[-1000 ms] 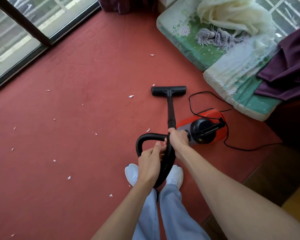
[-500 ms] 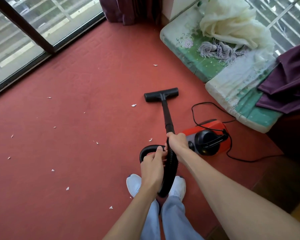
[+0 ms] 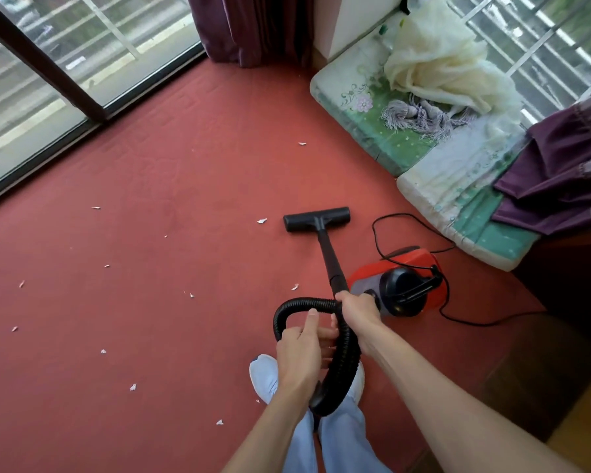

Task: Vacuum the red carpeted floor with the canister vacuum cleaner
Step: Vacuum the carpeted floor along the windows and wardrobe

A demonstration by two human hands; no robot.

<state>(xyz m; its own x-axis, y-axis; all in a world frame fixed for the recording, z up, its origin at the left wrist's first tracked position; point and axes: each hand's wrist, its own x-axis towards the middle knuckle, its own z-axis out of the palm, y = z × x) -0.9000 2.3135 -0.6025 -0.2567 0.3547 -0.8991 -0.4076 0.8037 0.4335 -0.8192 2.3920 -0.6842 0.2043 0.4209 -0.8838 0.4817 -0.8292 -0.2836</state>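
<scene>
Red carpet (image 3: 185, 186) covers most of the floor and is strewn with small pale paper scraps (image 3: 261, 220), most of them lying to the left of the black floor head (image 3: 316, 218), which sits flat on the pile just right of the nearest scrap. The right hand (image 3: 357, 308) is clenched around the wand (image 3: 330, 257) where it joins the corrugated hose (image 3: 345, 353). The left hand (image 3: 301, 349) holds the hose loop lower down, fingers curled onto it and thumb raised. The red canister vacuum (image 3: 400, 285) stands on the carpet just beside the right hand, close to the green cushions (image 3: 355, 107). Its thin black power cord (image 3: 376, 233) arcs loosely across the carpet to the right of the floor head, so a stroke swung that way could ride over the cord and drag or snag it. The hose curls in a tight loop that hangs down in front of the white shoes (image 3: 263, 373). A step forward may catch it, and a sharper bend could choke the suction. Reaching far left for the scattered scraps may tug the canister over by its hose.
</scene>
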